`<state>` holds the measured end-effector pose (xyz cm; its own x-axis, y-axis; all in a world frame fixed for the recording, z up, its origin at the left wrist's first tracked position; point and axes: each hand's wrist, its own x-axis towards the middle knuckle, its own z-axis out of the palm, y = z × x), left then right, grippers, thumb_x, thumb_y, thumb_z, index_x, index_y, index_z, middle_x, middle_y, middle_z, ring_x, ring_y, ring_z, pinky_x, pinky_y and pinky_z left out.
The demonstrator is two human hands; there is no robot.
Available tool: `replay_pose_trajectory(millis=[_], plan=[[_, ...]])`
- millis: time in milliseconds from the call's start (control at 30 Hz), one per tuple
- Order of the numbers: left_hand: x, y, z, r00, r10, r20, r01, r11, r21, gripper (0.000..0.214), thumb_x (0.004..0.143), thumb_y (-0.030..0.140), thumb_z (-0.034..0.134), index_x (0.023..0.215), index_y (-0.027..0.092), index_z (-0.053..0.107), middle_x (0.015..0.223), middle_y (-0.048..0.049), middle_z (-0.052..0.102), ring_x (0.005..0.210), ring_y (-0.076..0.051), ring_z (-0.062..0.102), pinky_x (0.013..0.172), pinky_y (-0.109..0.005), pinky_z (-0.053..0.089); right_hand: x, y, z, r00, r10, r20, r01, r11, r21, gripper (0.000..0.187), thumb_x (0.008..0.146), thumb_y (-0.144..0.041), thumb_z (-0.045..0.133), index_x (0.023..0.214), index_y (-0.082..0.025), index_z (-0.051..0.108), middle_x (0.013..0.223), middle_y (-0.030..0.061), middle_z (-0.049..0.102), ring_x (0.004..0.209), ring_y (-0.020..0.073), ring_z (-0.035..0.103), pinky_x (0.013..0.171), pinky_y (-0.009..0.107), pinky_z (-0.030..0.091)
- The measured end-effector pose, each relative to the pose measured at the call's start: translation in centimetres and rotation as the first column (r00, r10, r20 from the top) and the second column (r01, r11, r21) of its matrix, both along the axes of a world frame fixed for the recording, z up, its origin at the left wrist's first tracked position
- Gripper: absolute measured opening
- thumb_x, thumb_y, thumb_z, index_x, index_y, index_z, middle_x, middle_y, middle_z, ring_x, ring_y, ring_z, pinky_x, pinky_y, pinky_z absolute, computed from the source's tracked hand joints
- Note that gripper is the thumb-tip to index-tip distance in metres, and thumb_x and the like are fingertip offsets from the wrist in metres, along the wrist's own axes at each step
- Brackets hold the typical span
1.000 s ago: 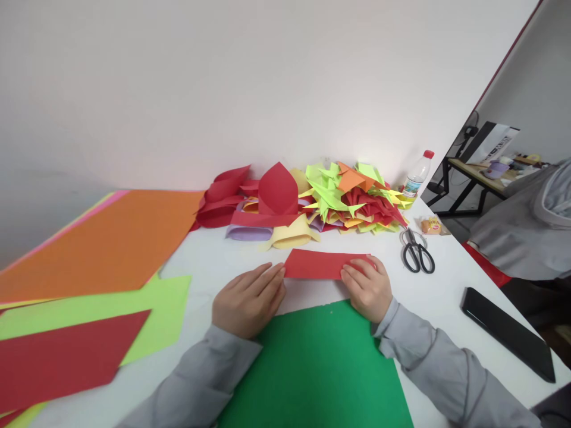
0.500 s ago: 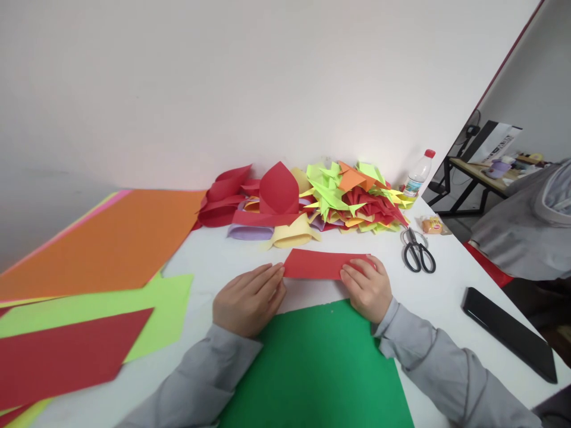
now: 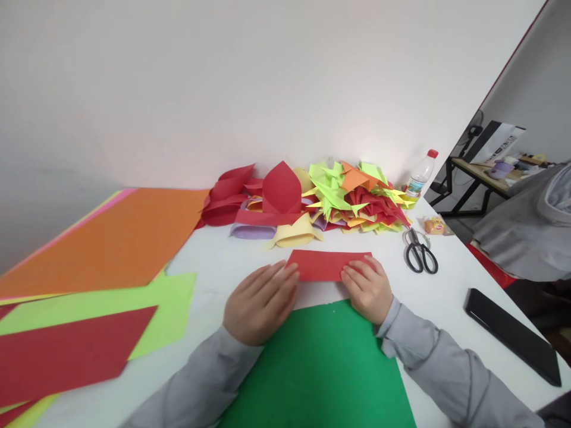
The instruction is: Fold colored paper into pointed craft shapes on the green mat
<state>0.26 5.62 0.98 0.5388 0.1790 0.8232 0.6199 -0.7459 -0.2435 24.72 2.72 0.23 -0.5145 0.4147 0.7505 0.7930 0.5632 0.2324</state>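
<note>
A folded strip of red paper lies across the space between my hands, just past the far edge of a green sheet. My left hand has its fingers together over the strip's left end, the thumb out of sight. At the right end, my right hand grips the strip with bent fingers on top. Behind the strip stand a yellow paper ring and a pointed red paper piece.
Orange sheets, a lime sheet and dark red paper spread along the left. Folded lime paper shapes heap by the wall. Black scissors, a bottle and a black flat object are right. A person's grey clothing shows beyond.
My left hand has slid right and further over the strip's left end, covering more of it. My right hand keeps its place on the right end. The view has shifted slightly.
</note>
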Motion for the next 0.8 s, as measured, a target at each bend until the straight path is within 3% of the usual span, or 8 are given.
replay_pose_trajectory(millis=[133, 300, 533, 800], plan=[[1.9, -1.5, -0.3, 0.982, -0.142, -0.121, 0.136, 0.989, -0.057, 0.022, 0.084, 0.009, 0.053, 0.102, 0.013, 0.064, 0.101, -0.0104, 0.075, 0.100, -0.027, 0.067, 0.090, -0.043, 0.050, -1.4, -0.7, 0.1, 0.995, 0.087, 0.040, -0.087, 0.996, -0.014, 0.019, 0.089, -0.010, 0.049, 0.094, -0.013, 0.066, 0.094, 0.0082, 0.072, 0.096, 0.0213, 0.061, 0.094, 0.043, 0.043], [3.3, -2.5, -0.9, 0.980, -0.188, -0.065, 0.183, 0.979, -0.087, 0.027, 0.082, 0.002, 0.046, 0.099, 0.013, 0.064, 0.096, -0.0106, 0.075, 0.093, -0.023, 0.069, 0.089, -0.041, 0.050, -2.3, -1.6, 0.1, 0.994, 0.095, 0.046, -0.095, 0.995, -0.005, 0.021, 0.090, -0.011, 0.047, 0.089, -0.014, 0.068, 0.095, 0.0067, 0.073, 0.094, 0.0207, 0.062, 0.093, 0.040, 0.045], [2.6, -2.0, -0.3, 0.995, -0.097, -0.031, 0.095, 0.994, -0.049, 0.019, 0.079, 0.006, 0.060, 0.093, 0.016, 0.066, 0.089, -0.0059, 0.077, 0.085, -0.022, 0.071, 0.079, -0.037, 0.054, -1.8, -1.3, 0.2, 0.999, 0.048, 0.006, -0.048, 0.999, -0.011, 0.022, 0.089, -0.010, 0.047, 0.094, -0.016, 0.067, 0.094, 0.0071, 0.073, 0.095, 0.0205, 0.062, 0.092, 0.043, 0.044], [0.0, -0.3, -0.1, 1.000, 0.009, -0.021, -0.009, 1.000, 0.001, 0.016, 0.078, 0.007, 0.063, 0.091, 0.016, 0.065, 0.087, -0.0072, 0.077, 0.082, -0.023, 0.071, 0.074, -0.037, 0.053, -0.2, -0.3, 0.0, 0.999, -0.022, -0.031, 0.022, 1.000, -0.005, 0.023, 0.087, -0.007, 0.047, 0.094, -0.017, 0.067, 0.096, 0.0042, 0.073, 0.096, 0.0207, 0.062, 0.095, 0.043, 0.040]])
